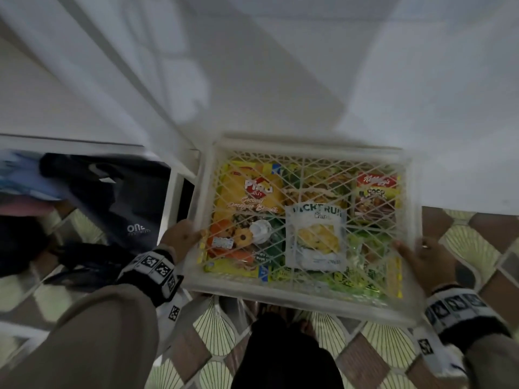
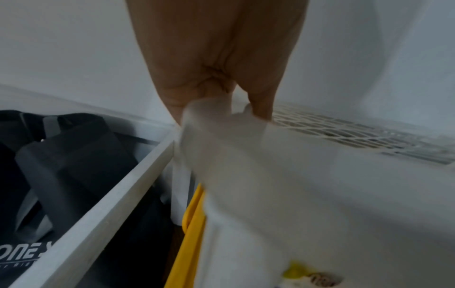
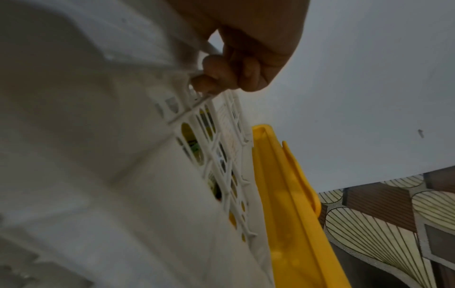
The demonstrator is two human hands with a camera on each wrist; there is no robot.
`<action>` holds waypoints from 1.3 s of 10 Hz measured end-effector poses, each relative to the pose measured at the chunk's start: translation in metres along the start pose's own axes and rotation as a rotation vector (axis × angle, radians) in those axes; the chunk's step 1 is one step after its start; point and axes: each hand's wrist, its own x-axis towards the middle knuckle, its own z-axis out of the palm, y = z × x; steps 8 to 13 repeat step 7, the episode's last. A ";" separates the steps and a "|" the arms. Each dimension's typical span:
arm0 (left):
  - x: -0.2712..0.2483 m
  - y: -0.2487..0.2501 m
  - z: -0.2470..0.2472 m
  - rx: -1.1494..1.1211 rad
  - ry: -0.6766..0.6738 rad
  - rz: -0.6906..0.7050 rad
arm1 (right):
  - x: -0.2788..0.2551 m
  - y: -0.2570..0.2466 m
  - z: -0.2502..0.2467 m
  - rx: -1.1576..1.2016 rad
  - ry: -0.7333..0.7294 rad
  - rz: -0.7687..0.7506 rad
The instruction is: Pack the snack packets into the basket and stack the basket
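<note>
A person's left hand point(image 1: 182, 235) grips the left rim of a white lattice basket point(image 1: 306, 300), stacked over a yellow basket point(image 3: 290, 214) holding snack packets point(image 1: 252, 209); the right hand point(image 1: 421, 256) grips the right rim, apparently steadying the stack. A dark bag point(image 1: 118, 197) crowds the left; wall point(image 1: 421, 108) blocks the far side.

left sleeve point(image 1: 84, 332) at 8 o'clock: loose, grey-brown. left wrist band point(image 1: 153, 272): black, bearing white square-coded marker tiles. right wrist band point(image 1: 460, 310) at 4 o'clock: black with matching tiles. right sleeve point(image 1: 494, 366): grey-brown.
</note>
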 end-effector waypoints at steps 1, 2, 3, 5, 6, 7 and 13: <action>0.002 -0.003 0.001 -0.068 -0.006 -0.010 | 0.001 0.002 0.000 -0.006 -0.002 -0.028; 0.005 -0.005 0.001 -0.075 -0.058 -0.065 | 0.002 0.001 -0.004 -0.010 -0.081 -0.031; 0.006 0.001 -0.008 -0.103 -0.145 -0.137 | 0.002 -0.002 -0.010 0.006 -0.205 -0.003; -0.017 0.003 -0.020 -0.364 0.022 -0.199 | -0.015 -0.003 -0.031 0.009 -0.316 0.062; -0.037 0.003 -0.025 -0.357 0.071 -0.145 | -0.027 0.004 -0.038 -0.108 -0.200 -0.011; -0.058 0.004 -0.029 -0.309 0.081 -0.104 | -0.051 0.005 -0.044 -0.261 -0.119 -0.070; -0.058 0.004 -0.029 -0.309 0.081 -0.104 | -0.051 0.005 -0.044 -0.261 -0.119 -0.070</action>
